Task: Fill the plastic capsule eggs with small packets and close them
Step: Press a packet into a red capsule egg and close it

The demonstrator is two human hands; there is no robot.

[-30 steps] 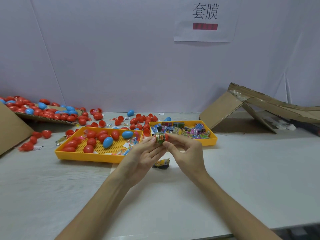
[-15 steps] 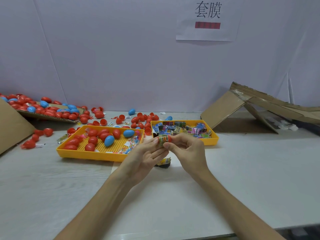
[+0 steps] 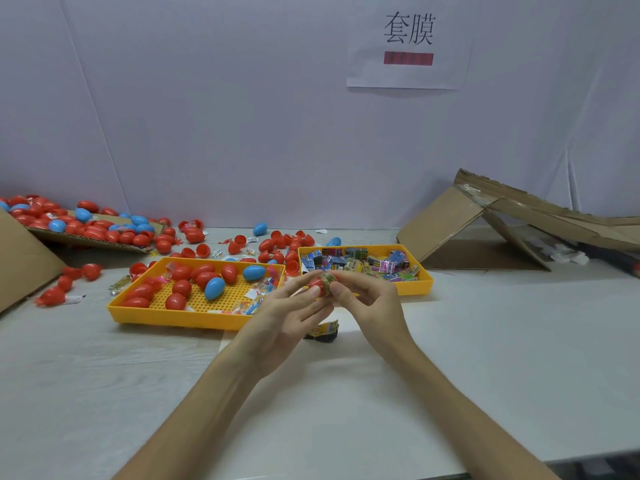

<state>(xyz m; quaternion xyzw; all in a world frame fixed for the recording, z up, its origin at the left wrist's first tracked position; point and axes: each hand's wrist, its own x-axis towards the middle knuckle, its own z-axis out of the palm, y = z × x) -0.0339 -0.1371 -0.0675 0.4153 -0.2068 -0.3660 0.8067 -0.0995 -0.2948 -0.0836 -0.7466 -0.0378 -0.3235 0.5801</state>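
At the far left a flat sheet of brown corrugated cardboard (image 3: 20, 258) leans on the white matte table (image 3: 485, 358). Beside it a cardboard flap (image 3: 83, 240) carries a heap of glossy red and blue plastic eggs (image 3: 86, 225), and more lie loose towards the wall. Next comes a shallow yellow plastic tray with a perforated floor (image 3: 173, 315), holding smooth red eggs, two blue ones and some clear crinkled wrappers.

Just right of this tray, above the table, the left hand (image 3: 287, 317) has its palm turned up. Its lower fingers are loosely extended, while thumb and forefinger pinch a red plastic capsule egg (image 3: 319, 285). A printed greenish packet (image 3: 329, 278) shows at the egg's open end. The right hand (image 3: 370, 303) meets it from the other side, thumb and forefinger curled and pinching the same egg, the remaining fingers bent behind.

Under the hands a small yellow-and-black foil packet (image 3: 323, 331) lies on the table. Behind the right hand sits a second yellow plastic tray (image 3: 424, 285) full of colourful printed packets (image 3: 363, 263). At the far right is a collapsed brown cardboard box (image 3: 502, 223) with torn edges.
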